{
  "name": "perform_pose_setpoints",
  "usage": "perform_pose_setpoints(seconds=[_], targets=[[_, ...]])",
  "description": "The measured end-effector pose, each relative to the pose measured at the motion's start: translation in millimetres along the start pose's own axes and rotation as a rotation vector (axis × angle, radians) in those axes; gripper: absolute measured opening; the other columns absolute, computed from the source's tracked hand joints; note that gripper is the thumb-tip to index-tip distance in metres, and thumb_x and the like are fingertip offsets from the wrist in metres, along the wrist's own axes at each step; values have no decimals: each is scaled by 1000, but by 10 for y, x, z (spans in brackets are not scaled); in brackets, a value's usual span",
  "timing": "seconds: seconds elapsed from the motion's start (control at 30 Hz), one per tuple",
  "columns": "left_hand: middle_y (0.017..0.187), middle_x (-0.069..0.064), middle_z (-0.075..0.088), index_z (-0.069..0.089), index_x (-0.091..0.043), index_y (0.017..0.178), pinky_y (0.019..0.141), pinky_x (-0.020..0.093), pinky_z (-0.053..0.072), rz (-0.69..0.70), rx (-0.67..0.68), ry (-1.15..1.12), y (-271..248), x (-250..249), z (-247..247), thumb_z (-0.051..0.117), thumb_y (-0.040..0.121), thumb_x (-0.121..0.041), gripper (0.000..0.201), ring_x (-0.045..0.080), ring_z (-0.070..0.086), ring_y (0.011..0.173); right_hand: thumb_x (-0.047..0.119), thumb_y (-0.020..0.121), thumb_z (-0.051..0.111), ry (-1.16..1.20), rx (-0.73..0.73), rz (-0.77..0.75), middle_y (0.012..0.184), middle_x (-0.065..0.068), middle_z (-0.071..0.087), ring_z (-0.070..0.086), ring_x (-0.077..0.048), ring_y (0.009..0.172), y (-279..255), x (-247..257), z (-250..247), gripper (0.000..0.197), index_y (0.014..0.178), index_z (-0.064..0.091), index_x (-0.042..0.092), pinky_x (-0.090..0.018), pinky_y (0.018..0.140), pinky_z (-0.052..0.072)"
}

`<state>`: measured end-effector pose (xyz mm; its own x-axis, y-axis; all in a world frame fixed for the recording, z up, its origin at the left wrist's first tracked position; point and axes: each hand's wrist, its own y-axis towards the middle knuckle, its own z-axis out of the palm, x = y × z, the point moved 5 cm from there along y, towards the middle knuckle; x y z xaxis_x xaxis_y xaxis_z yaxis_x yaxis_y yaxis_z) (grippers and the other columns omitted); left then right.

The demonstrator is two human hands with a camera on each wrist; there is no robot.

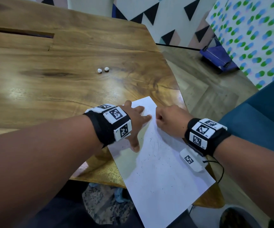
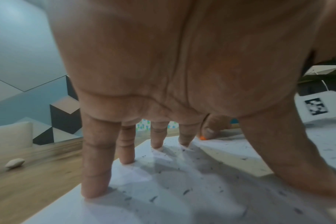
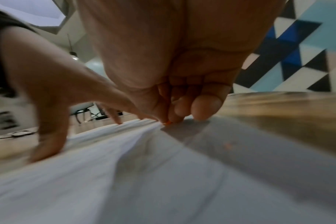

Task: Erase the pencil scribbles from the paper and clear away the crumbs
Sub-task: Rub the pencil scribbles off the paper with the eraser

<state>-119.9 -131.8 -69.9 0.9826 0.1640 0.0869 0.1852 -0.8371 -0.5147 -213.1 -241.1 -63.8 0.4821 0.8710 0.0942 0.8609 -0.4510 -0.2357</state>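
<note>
A white sheet of paper (image 1: 159,175) lies at the table's near right corner, its near end hanging over the edge. Dark eraser crumbs (image 2: 186,191) and faint pencil marks are scattered over it. My left hand (image 1: 137,120) presses the sheet's far left part with spread, straight fingers (image 2: 95,174). My right hand (image 1: 166,119) is curled at the sheet's far right edge and pinches a small orange eraser (image 3: 167,123), whose tip touches the paper; the same orange eraser (image 2: 202,137) shows in the left wrist view. Most of the eraser is hidden by the fingers.
Two small white paper balls (image 1: 103,69) lie further out on the wooden table (image 1: 50,83). A slot (image 1: 17,32) cuts the tabletop at the far left. A teal chair (image 1: 264,122) stands to the right, and a blue dustpan (image 1: 217,56) lies on the floor beyond.
</note>
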Motion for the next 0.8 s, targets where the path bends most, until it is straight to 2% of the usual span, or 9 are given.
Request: perform_pose_setpoints(seconds=[0.17, 0.27, 0.33, 0.4, 0.5, 0.6, 0.7, 0.8], targets=[[170, -6, 6, 2, -46, 161, 83, 44, 43, 4, 15, -1, 24, 3, -3, 81, 67, -71, 126, 37, 19, 144, 36, 86, 42, 47, 115, -193, 81, 3, 60, 60, -23, 74, -246, 385, 201, 11, 85, 49, 28, -38, 66, 52], [167, -4, 13, 8, -47, 159, 73, 39, 38, 2, 9, 5, 17, 11, 9, 80, 67, -71, 120, 36, 23, 141, 32, 89, 49, 49, 89, -107, 82, 1, 62, 61, -23, 76, -135, 262, 163, 8, 83, 47, 26, -37, 68, 53], [167, -3, 13, 6, -47, 159, 69, 38, 35, 4, 0, 11, 20, 10, 11, 79, 67, -72, 120, 36, 25, 139, 29, 89, 53, 64, 13, 2, 78, 3, 61, 61, -21, 77, 3, 72, 55, 8, 82, 54, 24, -33, 67, 52], [167, -4, 10, 2, -46, 160, 69, 38, 36, -5, 4, 17, 23, 16, 6, 78, 68, -72, 123, 36, 25, 139, 24, 90, 53, 55, -20, 66, 75, 5, 57, 60, -22, 78, 115, -48, -46, 10, 83, 58, 20, -30, 64, 47], [168, -5, 9, 2, -45, 161, 69, 38, 36, -15, 5, -8, 23, 12, 9, 78, 66, -71, 124, 34, 23, 140, 23, 91, 51, 52, -16, 83, 75, 5, 58, 60, -22, 79, 128, -79, -64, 12, 82, 57, 19, -29, 60, 43], [166, -6, 14, 5, -46, 160, 66, 35, 33, -24, -30, -25, 13, 3, 35, 74, 65, -75, 121, 33, 24, 141, 27, 91, 52, 67, -20, 26, 77, 3, 63, 61, -20, 76, -58, 50, 15, 12, 83, 59, 21, -32, 64, 50], [168, -5, 11, 5, -44, 161, 76, 41, 37, -7, -45, -40, 9, -17, 65, 72, 64, -81, 123, 36, 21, 143, 29, 91, 52, 81, 64, -102, 79, 0, 65, 61, -23, 75, -324, 310, 142, 11, 82, 54, 23, -37, 67, 52], [168, -5, 8, 4, -43, 160, 82, 46, 44, 3, -57, -35, 15, -16, 84, 72, 62, -83, 126, 38, 20, 143, 31, 92, 50, 67, 143, -181, 79, -1, 63, 60, -25, 73, -452, 463, 243, 12, 80, 49, 27, -40, 65, 51]])
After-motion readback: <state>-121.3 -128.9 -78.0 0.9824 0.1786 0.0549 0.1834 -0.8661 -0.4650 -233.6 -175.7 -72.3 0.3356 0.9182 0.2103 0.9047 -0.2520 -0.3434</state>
